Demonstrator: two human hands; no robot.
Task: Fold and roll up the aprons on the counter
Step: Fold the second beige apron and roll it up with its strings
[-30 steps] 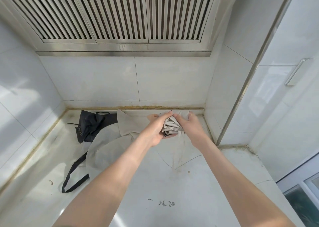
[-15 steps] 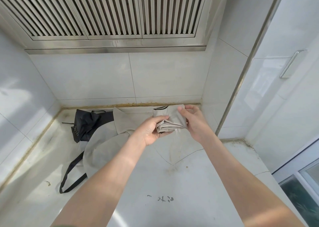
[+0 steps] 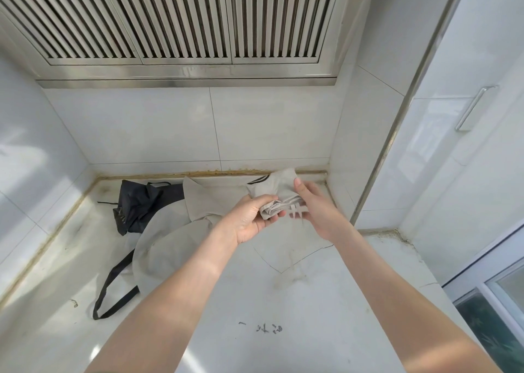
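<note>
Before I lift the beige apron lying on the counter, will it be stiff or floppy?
Probably floppy: the apron lies in soft folds on the counter. Likely light and thin, since similar cloth packs into the small roll that the left hand and right hand hold. A black strap at its edge trails loose and may drag.

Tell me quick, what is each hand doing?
Left hand: closed, gripping the rolled beige apron.
Right hand: closed, pinching it too.
</note>
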